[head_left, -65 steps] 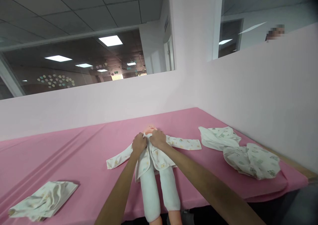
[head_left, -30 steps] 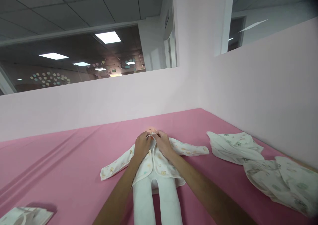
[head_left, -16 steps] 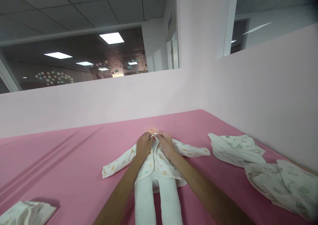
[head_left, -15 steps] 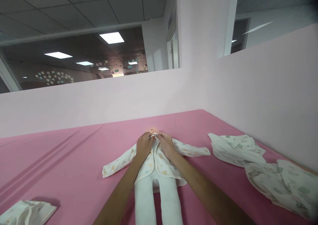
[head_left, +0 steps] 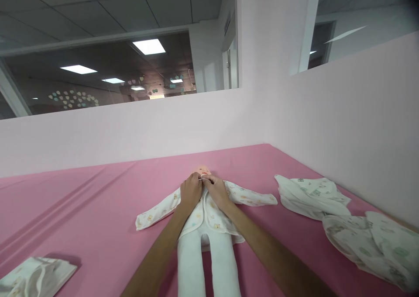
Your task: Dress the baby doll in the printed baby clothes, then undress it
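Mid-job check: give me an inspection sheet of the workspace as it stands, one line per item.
Surface: pink cloth covers the table, with long creases on the left.
Job's things: doll lies flat, head at the far end, legs in white; printed top is on it, sleeves spread to both sides.
Clutter: folded garment at the near left; crumpled garment and second heap at the right.
Hands: left hand and right hand both pinch the printed top at the doll's neck, fingertips close together.
Cables: nothing seen.
Surroundings: pale partition wall behind and to the right; window above it shows a lit room.
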{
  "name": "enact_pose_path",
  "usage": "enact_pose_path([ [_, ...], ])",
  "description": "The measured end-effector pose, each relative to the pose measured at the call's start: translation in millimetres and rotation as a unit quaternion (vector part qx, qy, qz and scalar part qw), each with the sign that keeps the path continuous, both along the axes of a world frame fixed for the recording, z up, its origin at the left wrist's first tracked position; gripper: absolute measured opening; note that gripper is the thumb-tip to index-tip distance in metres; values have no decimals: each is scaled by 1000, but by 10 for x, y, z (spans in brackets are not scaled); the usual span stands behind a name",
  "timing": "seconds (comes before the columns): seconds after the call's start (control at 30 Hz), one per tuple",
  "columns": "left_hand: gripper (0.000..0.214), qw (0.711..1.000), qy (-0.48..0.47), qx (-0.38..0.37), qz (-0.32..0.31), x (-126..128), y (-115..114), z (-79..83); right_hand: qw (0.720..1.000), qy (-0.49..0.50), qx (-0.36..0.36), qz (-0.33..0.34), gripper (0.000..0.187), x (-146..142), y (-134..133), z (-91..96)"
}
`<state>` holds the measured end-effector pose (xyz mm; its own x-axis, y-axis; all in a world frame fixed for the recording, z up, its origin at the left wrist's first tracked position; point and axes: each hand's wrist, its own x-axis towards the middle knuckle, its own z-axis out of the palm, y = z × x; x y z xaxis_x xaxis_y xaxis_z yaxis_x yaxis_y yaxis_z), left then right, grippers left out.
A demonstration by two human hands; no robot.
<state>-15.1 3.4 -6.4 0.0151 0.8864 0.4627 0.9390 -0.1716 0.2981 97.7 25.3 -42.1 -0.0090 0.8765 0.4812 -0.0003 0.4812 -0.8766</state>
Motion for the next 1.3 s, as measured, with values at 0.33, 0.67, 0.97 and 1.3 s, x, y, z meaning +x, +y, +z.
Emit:
enact_pose_path([
  [0.33,19,978,-196,3,-70,-73,29,-31,996,-79,49,3,32,22,-109,55],
  [0.67,24,917,-380,-29,-115,-136,157,-84,989,-124,51,-70,36,8,-172,-4],
  [0.97,27,930,-352,-56,-93,-145,-68,41,963,-225,57,-135,31,73,-279,46],
  [1.3,20,996,42,11,78,141,-669,86,945,-249,4,-211,14,70,-585,102],
])
